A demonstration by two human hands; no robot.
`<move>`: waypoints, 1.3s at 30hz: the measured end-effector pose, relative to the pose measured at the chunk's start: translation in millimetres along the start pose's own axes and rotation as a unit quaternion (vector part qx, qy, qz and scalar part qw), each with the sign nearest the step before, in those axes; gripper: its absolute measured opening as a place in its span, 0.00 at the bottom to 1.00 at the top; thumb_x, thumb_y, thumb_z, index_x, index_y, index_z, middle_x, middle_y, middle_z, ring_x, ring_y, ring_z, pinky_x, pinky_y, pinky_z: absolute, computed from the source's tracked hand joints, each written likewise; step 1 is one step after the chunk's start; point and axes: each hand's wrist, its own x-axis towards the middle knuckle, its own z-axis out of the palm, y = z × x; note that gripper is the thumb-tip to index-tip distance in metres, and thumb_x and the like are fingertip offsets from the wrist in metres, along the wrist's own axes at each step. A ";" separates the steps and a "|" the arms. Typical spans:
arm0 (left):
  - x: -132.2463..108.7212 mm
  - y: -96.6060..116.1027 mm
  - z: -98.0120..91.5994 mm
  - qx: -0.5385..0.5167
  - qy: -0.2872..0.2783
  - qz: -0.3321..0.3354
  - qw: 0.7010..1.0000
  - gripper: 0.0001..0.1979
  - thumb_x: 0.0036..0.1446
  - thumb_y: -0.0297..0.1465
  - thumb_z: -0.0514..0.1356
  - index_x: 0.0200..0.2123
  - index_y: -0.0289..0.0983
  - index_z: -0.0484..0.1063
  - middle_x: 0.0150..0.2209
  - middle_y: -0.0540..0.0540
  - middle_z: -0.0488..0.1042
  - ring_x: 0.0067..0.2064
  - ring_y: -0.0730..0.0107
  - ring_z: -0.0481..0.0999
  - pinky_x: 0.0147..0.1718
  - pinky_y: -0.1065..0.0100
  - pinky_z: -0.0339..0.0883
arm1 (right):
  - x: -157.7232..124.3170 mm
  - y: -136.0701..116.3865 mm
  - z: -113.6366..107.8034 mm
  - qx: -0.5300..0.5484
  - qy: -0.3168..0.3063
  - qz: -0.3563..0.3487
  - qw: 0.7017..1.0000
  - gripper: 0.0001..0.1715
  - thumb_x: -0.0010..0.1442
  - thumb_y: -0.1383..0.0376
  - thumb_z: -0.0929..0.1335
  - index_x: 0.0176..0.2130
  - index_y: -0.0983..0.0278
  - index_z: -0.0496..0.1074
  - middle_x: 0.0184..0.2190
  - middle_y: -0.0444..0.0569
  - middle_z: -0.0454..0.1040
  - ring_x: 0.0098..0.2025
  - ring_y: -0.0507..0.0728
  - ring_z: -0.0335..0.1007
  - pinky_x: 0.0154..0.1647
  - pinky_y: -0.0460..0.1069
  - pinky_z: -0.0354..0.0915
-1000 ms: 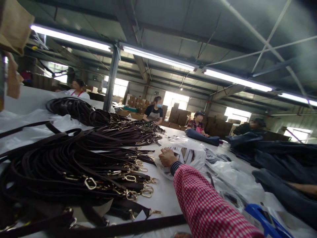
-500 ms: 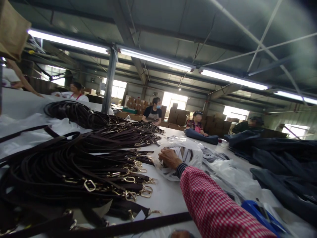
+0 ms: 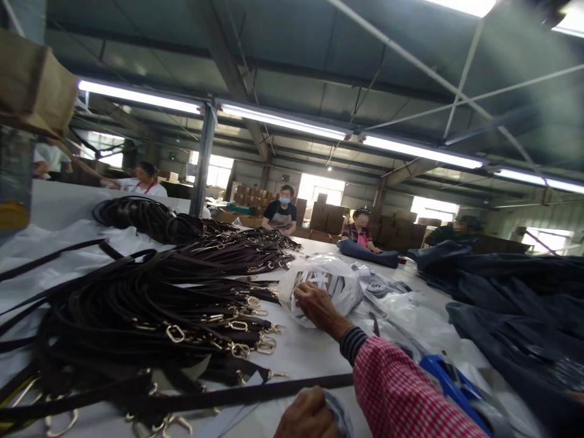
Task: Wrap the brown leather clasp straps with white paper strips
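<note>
My right hand, in a red-and-white checked sleeve, reaches over a clear plastic bag of white and grey strips. Its fingers are bent down at the bag's near left side, and what the fingertips grip is hidden. At the bottom edge, my left hand is curled closed, partly cut off by the frame. Against it shows a pale grey-blue rounded thing that I cannot identify. Just beyond this hand lies a dark brown strap. A big pile of such straps with gold-coloured clasps and rings spreads over the left.
A blue tool, perhaps a tape dispenser, lies by my right forearm. Dark blue fabric is heaped at the right. Several people sit or stand beyond the white table. Stacked cartons are behind them.
My left hand has come up into view at the bottom. My right hand stays at the bag, its wrist and forearm now lower in the picture. The view has shifted slightly.
</note>
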 end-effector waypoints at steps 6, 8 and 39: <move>14.1 8.4 -48.3 -0.073 -0.064 -0.091 0.991 0.12 0.50 0.28 0.67 0.29 0.40 0.64 0.30 0.51 0.75 0.36 0.65 0.72 0.35 0.67 0.65 | -68.6 -40.7 -45.0 0.053 0.060 -0.005 0.997 0.10 0.69 0.75 0.63 0.43 0.65 0.72 0.50 0.53 0.76 0.51 0.59 0.70 0.49 0.51 0.70; 17.9 12.3 -81.7 -0.096 -0.119 -0.162 0.975 0.10 0.49 0.23 0.63 0.31 0.40 0.65 0.33 0.49 0.76 0.40 0.62 0.73 0.42 0.64 0.68 | -102.3 -47.5 -62.3 0.073 0.078 0.003 0.994 0.12 0.68 0.77 0.62 0.42 0.65 0.72 0.50 0.54 0.77 0.50 0.60 0.70 0.49 0.51 0.71; 91.2 35.5 -152.0 -0.443 0.078 -0.684 0.575 0.25 0.39 0.47 0.77 0.32 0.32 0.81 0.30 0.45 0.82 0.30 0.70 0.74 0.30 0.72 0.65 | -264.8 -45.4 -78.3 0.380 0.072 0.151 0.910 0.20 0.71 0.71 0.61 0.55 0.60 0.76 0.54 0.53 0.77 0.56 0.59 0.75 0.59 0.54 0.71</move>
